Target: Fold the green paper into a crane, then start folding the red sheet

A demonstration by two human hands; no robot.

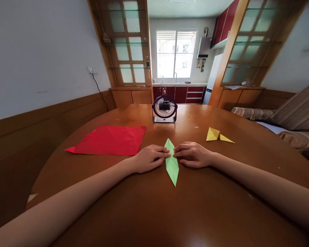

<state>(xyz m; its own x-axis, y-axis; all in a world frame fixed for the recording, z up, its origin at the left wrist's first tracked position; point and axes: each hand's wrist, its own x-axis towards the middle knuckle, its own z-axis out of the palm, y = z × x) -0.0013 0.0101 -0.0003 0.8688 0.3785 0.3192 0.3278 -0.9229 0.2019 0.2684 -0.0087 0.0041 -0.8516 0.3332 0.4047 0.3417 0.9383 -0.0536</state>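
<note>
A green folded paper (172,164), long and pointed at both ends, lies flat on the round wooden table (154,206) in front of me. My left hand (149,157) presses its fingertips on the paper's left edge near the upper half. My right hand (193,154) presses on the right edge opposite. Both hands lie palm down with fingers together, meeting at the paper's middle fold.
A creased red paper sheet (110,140) lies flat to the left. A yellow folded paper figure (217,135) sits to the right. A small purple desk fan (164,108) stands at the table's far side. A sofa (285,116) is at the right.
</note>
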